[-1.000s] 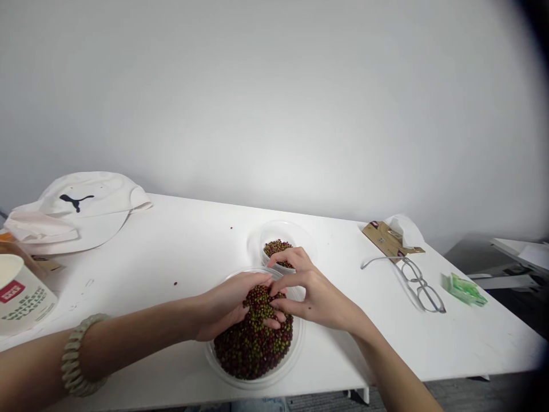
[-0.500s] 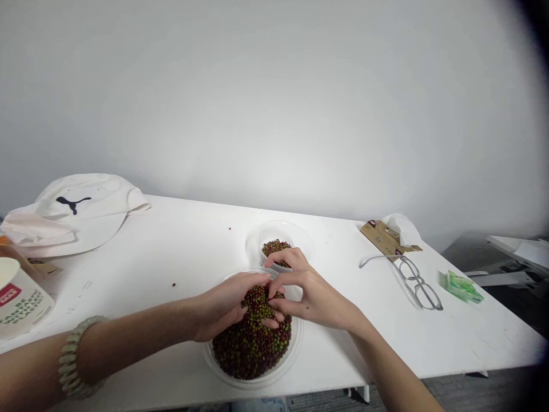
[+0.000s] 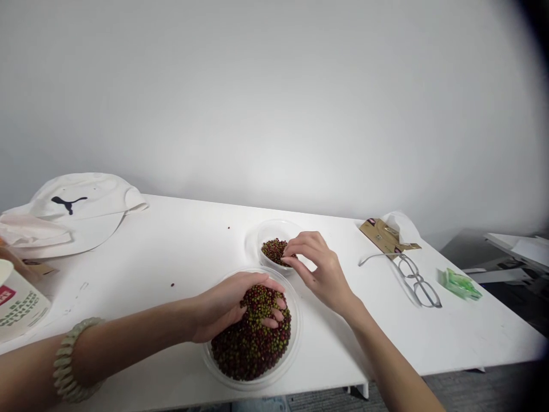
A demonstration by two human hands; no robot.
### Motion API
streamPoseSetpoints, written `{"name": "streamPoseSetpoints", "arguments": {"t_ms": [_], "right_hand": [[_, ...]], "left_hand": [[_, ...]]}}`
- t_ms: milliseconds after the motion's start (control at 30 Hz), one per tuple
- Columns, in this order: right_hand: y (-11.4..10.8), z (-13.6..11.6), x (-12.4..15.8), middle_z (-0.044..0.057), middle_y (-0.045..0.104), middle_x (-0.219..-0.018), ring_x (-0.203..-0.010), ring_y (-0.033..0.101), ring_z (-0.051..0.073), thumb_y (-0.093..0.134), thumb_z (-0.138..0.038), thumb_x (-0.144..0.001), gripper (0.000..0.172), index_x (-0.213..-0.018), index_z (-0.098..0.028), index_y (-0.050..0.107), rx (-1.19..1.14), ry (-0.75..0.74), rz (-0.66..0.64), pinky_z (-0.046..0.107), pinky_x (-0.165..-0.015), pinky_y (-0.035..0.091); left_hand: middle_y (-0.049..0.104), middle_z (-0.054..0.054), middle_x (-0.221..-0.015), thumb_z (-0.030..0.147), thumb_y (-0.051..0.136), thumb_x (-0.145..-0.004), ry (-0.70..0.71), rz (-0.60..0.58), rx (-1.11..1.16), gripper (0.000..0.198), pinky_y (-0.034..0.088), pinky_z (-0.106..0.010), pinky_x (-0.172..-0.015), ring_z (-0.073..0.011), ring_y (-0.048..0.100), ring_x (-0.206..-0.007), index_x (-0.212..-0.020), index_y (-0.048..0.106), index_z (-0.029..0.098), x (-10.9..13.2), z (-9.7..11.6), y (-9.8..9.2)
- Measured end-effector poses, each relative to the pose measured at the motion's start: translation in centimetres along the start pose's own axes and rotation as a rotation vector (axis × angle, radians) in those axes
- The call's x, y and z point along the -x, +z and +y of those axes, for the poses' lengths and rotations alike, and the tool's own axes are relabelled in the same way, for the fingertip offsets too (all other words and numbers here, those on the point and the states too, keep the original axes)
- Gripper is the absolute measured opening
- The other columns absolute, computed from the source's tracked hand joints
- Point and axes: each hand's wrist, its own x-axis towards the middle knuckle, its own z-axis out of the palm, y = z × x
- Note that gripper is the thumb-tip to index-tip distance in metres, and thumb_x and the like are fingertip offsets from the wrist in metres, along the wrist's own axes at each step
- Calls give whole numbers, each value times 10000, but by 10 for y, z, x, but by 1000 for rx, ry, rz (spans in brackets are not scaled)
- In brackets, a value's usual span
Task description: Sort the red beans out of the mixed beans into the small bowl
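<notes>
A large clear bowl point(image 3: 295, 343) near the table's front edge is heaped with red and green beans point(image 3: 249, 346). My left hand point(image 3: 227, 303) lies cupped in that heap, beans resting in its palm. Behind it stands a small clear bowl point(image 3: 268, 230) holding a small pile of beans point(image 3: 273, 250). My right hand point(image 3: 319, 269) hovers over the small bowl's right side, thumb and fingertips pinched together; whatever they hold is too small to make out.
A white cap point(image 3: 72, 209) lies at the back left, a paper cup point(image 3: 17, 300) at the left edge. Glasses point(image 3: 414, 280), a brown card packet point(image 3: 384, 236) and a green packet point(image 3: 461, 284) lie to the right. Stray beans point(image 3: 172, 284) dot the white table point(image 3: 180, 252).
My right hand has left the large bowl and moved back to the small bowl, fingers pinched. My left hand has stayed cupped in the heap of beans.
</notes>
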Motion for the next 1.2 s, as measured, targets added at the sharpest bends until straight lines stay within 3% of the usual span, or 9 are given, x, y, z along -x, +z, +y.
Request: {"name": "streamPoseSetpoints", "arguments": {"t_ms": [167, 433, 700, 833, 1200], "right_hand": [[7, 14, 0, 33, 592, -778, -806, 476, 199, 506, -176, -835, 64, -853, -199, 563, 196, 80, -7, 341, -711, 394], [8, 22, 2, 59, 622, -857, -837, 511, 229, 492, -234, -844, 137, -949, -202, 575, 213, 173, 61, 381, -735, 408], [5, -2, 1, 18, 632, -849, -822, 544, 186, 529, -252, -826, 91, -863, -229, 609, -60, 199, -19, 328, -711, 435], [5, -14, 1, 20, 625, -833, -812, 549, 172, 572, -245, -796, 77, -850, -222, 622, -209, 144, -85, 317, -719, 443], [6, -13, 2, 25, 618, -814, -832, 538, 174, 582, -231, -787, 84, -856, -216, 629, -230, 83, -113, 325, -733, 442]], "left_hand": [[599, -62, -890, 338, 488, -748, 0, 5, 1, 233, 421, -295, -829, -172, 527, -873, -834, 613, 162, -1, 0, 0], [609, -56, -848, 307, 454, -752, 18, 2, 24, 223, 430, -281, -795, -167, 540, -845, -826, 608, 164, 0, 1, 1], [593, -61, -871, 335, 498, -734, 16, 0, 23, 204, 422, -297, -814, -182, 527, -865, -814, 606, 181, 1, -1, -1], [588, -57, -859, 341, 496, -743, 32, -5, 18, 199, 425, -293, -792, -179, 522, -853, -819, 596, 187, 2, 1, 0], [594, -56, -873, 369, 465, -770, 31, 6, -13, 250, 419, -301, -809, -167, 528, -838, -837, 601, 170, 1, 2, 4]]}}
